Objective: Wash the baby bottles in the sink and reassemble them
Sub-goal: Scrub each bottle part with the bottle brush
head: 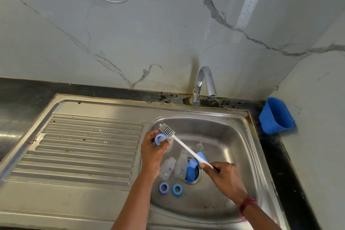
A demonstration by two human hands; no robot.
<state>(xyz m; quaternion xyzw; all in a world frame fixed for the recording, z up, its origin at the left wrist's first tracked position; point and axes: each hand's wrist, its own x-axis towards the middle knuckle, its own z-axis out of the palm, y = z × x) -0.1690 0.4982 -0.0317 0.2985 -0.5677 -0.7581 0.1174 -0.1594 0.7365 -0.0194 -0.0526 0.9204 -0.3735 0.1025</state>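
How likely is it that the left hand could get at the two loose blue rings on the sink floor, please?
Probably yes: the two rings lie uncovered beside its forearm, though the left hand holds a third ring.

Head camera looks steeply down into sink (242, 136).

blue tub (276, 115) against right wall | chrome tap (198, 84) | white cable (113, 2) on marble wall (168, 24)

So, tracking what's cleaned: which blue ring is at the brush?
The blue ring the left hand holds, at the bottle brush bristles; the other two rings lie on the sink floor.
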